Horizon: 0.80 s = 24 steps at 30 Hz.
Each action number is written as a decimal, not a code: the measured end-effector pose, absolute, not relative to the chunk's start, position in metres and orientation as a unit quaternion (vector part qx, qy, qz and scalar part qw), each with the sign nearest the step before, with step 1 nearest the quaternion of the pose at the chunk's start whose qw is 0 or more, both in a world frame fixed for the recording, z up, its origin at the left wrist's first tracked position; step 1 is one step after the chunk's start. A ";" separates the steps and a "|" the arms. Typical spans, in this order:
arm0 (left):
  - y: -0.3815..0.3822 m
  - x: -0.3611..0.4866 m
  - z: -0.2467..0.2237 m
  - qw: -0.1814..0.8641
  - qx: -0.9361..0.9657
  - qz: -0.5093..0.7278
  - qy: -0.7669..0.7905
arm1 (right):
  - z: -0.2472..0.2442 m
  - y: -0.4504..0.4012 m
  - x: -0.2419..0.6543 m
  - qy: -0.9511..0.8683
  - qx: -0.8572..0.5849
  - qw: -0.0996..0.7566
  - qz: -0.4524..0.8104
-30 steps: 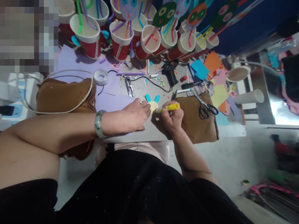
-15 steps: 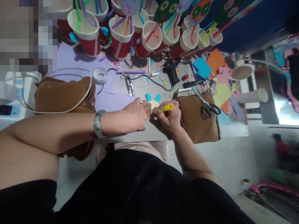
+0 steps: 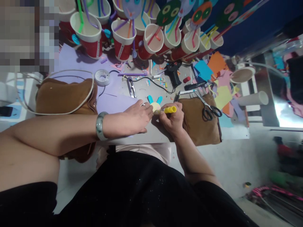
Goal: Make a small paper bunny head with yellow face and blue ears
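A small pale yellow paper disc (image 3: 155, 106) with two blue ear-like strips (image 3: 159, 100) lies on the table between my hands. My left hand (image 3: 139, 117) rests flat beside it, its fingertips on the disc's left edge. In my right hand (image 3: 174, 117) is a yellow marker (image 3: 169, 109), its tip end down at the disc's lower right. The exact contact point is too small to make out.
Behind stand red and white cups (image 3: 123, 39) with straws and paper faces. A black glue gun (image 3: 174, 74), a tape roll (image 3: 102, 77) and a stapler-like tool (image 3: 131, 87) lie ahead. Scissors (image 3: 208, 108) rest on the right brown cushion (image 3: 197, 126); another cushion (image 3: 63, 96) is left.
The view has shifted very slightly. Both hands stay at the disc, with the marker end nearly where it was.
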State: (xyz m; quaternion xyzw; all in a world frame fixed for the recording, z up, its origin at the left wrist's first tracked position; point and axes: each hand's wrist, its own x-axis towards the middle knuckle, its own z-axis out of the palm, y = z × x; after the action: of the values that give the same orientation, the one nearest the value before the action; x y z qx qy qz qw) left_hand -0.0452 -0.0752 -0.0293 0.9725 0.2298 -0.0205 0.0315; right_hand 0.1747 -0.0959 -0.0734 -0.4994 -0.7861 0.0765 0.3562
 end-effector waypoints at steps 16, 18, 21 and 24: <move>-0.074 -0.043 -0.025 0.049 0.970 -0.052 0.233 | -0.073 -0.100 0.178 -0.740 -0.509 0.439 0.040; -0.074 -0.043 -0.024 0.050 0.970 -0.064 0.231 | -0.071 -0.102 0.181 -0.699 -0.520 0.491 0.008; -0.074 -0.042 -0.025 0.053 0.968 -0.073 0.235 | -0.061 -0.103 0.189 -0.670 -0.521 0.529 -0.028; -0.074 -0.043 -0.029 0.037 0.971 -0.044 0.231 | -0.045 -0.094 0.203 -0.619 -0.542 0.567 -0.035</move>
State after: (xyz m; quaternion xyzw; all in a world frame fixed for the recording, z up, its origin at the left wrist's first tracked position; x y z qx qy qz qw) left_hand -0.0434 -0.0737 -0.0294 0.9713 0.2308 -0.0437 0.0367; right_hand 0.2032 -0.0943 -0.0453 -0.5417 -0.6194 -0.0354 0.5672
